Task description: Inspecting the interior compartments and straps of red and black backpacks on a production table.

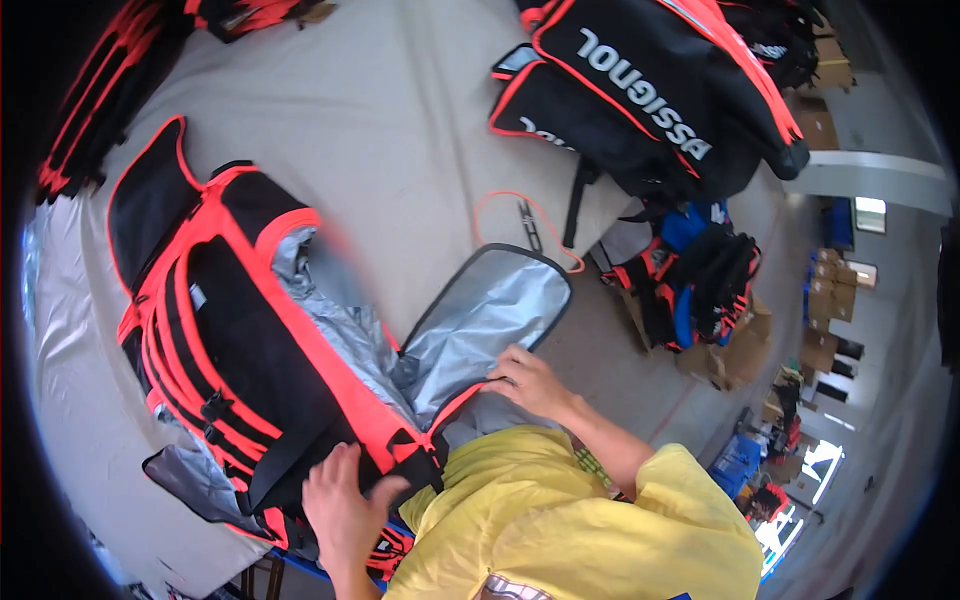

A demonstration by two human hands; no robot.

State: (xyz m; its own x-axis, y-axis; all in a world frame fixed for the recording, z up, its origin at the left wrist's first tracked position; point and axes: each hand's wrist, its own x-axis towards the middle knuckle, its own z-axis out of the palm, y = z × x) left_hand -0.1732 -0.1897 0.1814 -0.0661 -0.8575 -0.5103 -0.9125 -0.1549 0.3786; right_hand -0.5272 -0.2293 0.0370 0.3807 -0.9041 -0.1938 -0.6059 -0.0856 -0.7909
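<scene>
A black backpack with bright coral-red trim lies on the table in front of me, its shoulder straps facing up. Along its right side a silver-lined flap is folded open, showing crumpled grey lining. My right hand pinches the red edge of this flap between thumb and fingers. At the near end of the backpack, my left hand lies against the black fabric, thumb spread from the fingers, gripping nothing. A smaller grey-lined flap hangs open on the left.
Pale sheeting covers the table. Another black and red bag lies at the far right, with small black snips on a red cord nearby. Beyond the table edge, several bags sit in a carton. More bags are stacked far left.
</scene>
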